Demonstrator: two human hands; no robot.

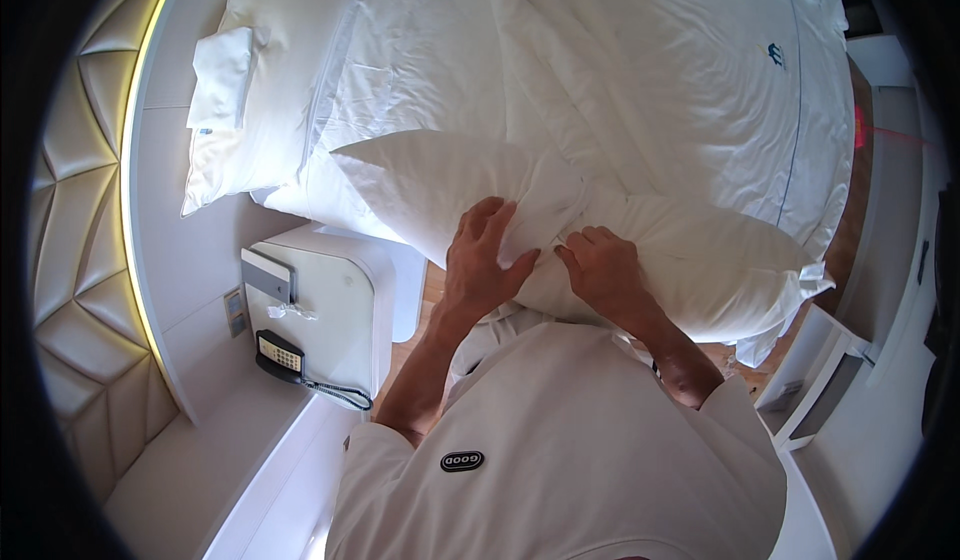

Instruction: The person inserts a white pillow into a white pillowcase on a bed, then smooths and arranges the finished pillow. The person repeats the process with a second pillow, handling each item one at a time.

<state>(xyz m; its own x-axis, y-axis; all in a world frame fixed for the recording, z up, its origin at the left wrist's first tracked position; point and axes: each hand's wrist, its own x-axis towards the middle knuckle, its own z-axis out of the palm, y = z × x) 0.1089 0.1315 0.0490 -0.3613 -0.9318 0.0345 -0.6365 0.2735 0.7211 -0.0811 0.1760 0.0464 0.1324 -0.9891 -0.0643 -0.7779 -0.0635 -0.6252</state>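
Observation:
A white pillow (435,177) lies along the near side of the bed, its pointed corner toward the headboard. My left hand (484,260) rests against its near side, thumb spread away from the fingers. A fold of loose white fabric (551,192) runs across the middle. My right hand (604,267) pinches white pillow fabric between thumb and curled fingers, close to my left thumb. To the right, a plump white pillow section (705,267) reaches past the mattress edge, with loose cloth hanging at its end. Whether both parts are one pillow or two, I cannot tell.
A white duvet (637,72) covers the bed. Another pillow (277,94) with a folded white cloth (220,79) lies by the padded headboard (82,185). A bedside table (337,335) at left holds a corded telephone (280,357) and a box (268,275).

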